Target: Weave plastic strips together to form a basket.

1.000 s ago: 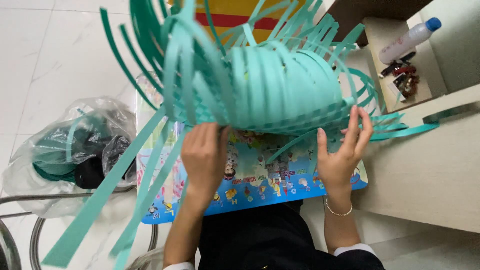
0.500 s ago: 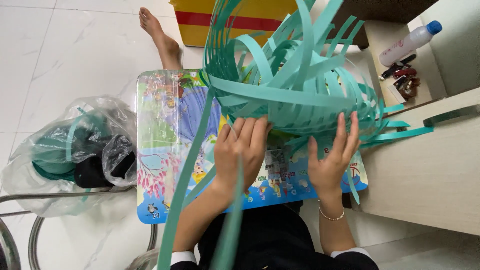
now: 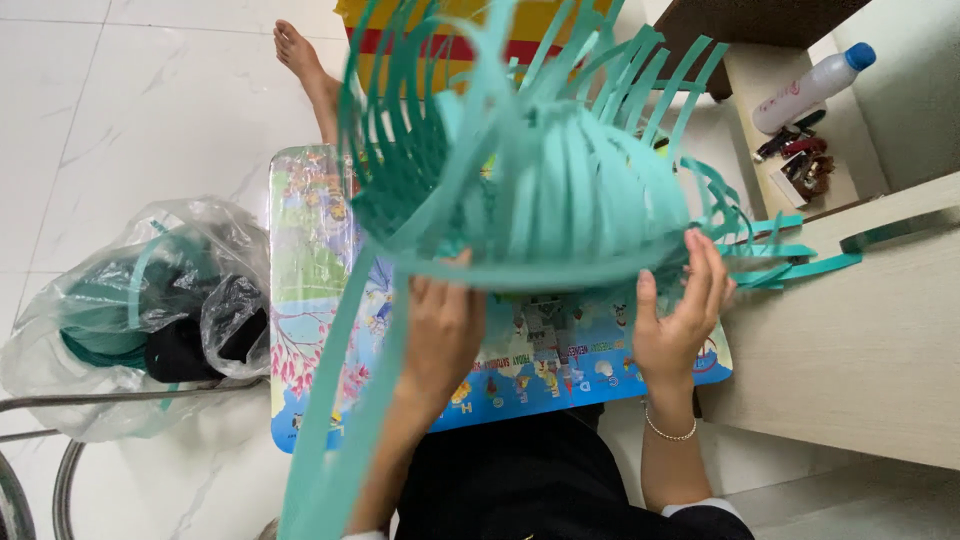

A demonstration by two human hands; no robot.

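Half-woven teal strap basket (image 3: 540, 200) held over a picture-printed tabletop (image 3: 310, 250).
Its domed body lies crosswise, loose strips fanning upward and right. Left hand (image 3: 440, 325), fingers curled, grips the rim band; right hand (image 3: 680, 315), fingers spread upright, presses the right rim.

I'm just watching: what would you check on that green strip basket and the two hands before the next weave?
1. Left hand has a grip on the basket rim: ok.
2. Right hand steadies the other side: ok.
3. Basket held above the colourful board: ok.
4. Long loose strip hanging free past the left arm: ok.
5. Upright strips evenly spaced: cannot tell.
6. Spare strips in the plastic bag close by: ok.
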